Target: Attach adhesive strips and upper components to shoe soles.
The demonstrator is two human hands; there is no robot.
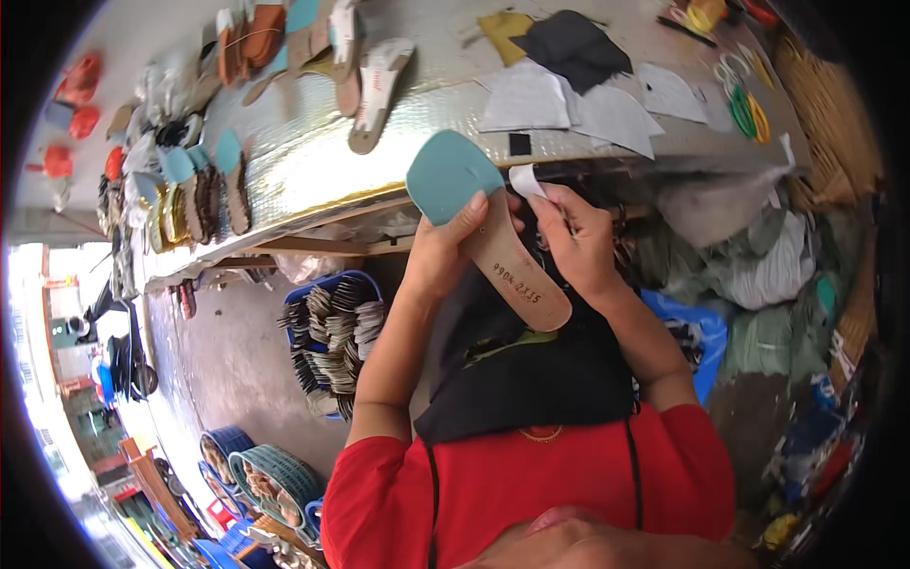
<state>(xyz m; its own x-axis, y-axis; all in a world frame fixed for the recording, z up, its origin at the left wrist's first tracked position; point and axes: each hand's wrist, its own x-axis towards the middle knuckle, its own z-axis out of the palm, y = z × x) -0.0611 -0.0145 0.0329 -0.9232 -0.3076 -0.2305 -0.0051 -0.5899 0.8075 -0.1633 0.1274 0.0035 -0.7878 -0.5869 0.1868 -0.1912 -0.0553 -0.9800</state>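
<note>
A shoe insole lies slanted in front of my chest, with a teal front part and a tan heel part that bears dark stamped marks. My left hand is closed around its middle, thumb on top and the other fingers mostly hidden underneath. Beside the insole's right edge, my right hand pinches a small white strip between thumb and fingers. The strip's free end curls up close to the teal part; whether it touches the insole I cannot tell.
A workbench with a shiny foil-like cover runs across the far side. On it are more insoles, white sheets, a black cloth piece and coloured bands. Below stand a blue crate of stacked insoles and baskets.
</note>
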